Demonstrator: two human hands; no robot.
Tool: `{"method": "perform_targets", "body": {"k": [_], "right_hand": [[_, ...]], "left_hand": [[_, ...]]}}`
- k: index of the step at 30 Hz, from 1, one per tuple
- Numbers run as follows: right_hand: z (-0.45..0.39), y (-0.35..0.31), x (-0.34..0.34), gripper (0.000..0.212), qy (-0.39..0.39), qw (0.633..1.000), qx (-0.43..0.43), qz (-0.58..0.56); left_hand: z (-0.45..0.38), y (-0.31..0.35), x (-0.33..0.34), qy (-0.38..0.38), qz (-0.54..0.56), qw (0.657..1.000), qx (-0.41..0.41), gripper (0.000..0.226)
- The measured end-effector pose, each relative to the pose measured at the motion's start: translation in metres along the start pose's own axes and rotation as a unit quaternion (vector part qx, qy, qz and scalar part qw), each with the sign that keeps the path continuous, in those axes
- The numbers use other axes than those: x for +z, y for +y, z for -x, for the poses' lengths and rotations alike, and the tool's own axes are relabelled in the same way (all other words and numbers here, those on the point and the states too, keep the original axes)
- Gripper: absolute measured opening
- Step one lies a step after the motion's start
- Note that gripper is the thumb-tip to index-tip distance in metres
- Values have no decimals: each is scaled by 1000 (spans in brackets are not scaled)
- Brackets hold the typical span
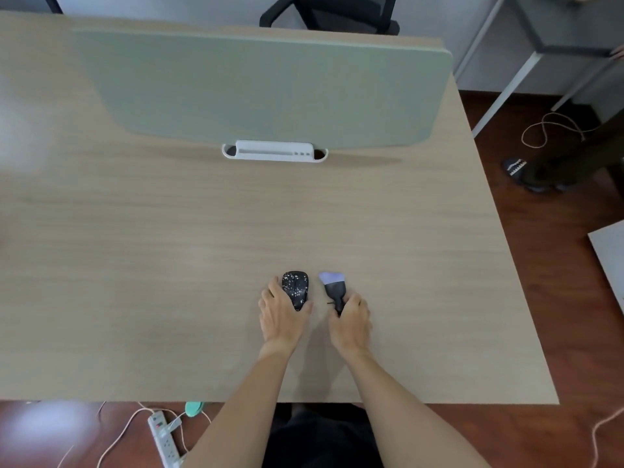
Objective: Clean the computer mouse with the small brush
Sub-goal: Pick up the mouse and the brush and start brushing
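Black plastic speckled with pale flecks marks the computer mouse [295, 289], which lies on the light wood-grain table [169, 265] near the front edge, a little right of centre. The mouse is held by the left hand [282, 315]: fingers are laid along its left side, the thumb is pressed at its lower right, and the rear end is covered by the palm, so this grip is clamped on the mouse. Just to the right, apart from the mouse, the small brush [332, 288] is seen with its pale lavender bristles pointed away from the person and its black handle pointed back. The handle's rear end is enclosed by the curled fingers of the right hand [351, 320], so that grip is closed on the brush. Whether the bristles are resting on the table or lifted off it cannot be told. Both forearms are stretched in from the bottom edge.

Farther back, a grey-green partition panel [263, 86] is stood upright across the table, and a white holder [274, 151] is fixed at its base. A black office chair [331, 11] is seen behind the panel. On the dark red floor at lower left, a white power strip [163, 437] is laid with pale cables running from it, and a coiled cord [553, 130] is seen on the floor at the right.
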State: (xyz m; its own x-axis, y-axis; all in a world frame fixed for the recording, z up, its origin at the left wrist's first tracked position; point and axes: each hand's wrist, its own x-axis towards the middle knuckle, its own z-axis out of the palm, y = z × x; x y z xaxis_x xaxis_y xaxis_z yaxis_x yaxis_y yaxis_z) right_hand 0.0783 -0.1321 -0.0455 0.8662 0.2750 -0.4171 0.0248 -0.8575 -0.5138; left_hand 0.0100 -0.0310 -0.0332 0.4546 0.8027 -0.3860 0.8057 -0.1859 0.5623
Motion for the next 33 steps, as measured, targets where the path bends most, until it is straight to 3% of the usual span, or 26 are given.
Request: {"method": "perform_targets", "body": {"k": [8, 13, 18, 23, 28, 31, 33], "right_hand": [[0, -2, -1, 21, -2, 1000, 0, -11], [1, 0, -6, 17, -6, 995, -11, -96], [9, -8, -12, 20, 9, 987, -80, -140], [21, -18, -13, 28, -50, 977, -135, -155], [29, -25, -14, 32, -54, 979, -158, -121], [24, -28, -24, 14, -62, 976, -204, -55], [18, -32, -33, 13, -79, 974, -214, -15]], "left_hand": [[3, -6, 2, 4, 5, 1000, 0, 82], [12, -18, 2, 13, 27, 1000, 9, 83], [21, -35, -1, 24, 51, 998, 23, 70], [28, -48, -2, 25, 52, 998, 25, 61], [30, -51, -4, 33, 61, 997, 27, 59], [31, -50, -5, 33, 61, 997, 28, 56], [31, -49, -6, 33, 53, 998, 30, 54]]}}
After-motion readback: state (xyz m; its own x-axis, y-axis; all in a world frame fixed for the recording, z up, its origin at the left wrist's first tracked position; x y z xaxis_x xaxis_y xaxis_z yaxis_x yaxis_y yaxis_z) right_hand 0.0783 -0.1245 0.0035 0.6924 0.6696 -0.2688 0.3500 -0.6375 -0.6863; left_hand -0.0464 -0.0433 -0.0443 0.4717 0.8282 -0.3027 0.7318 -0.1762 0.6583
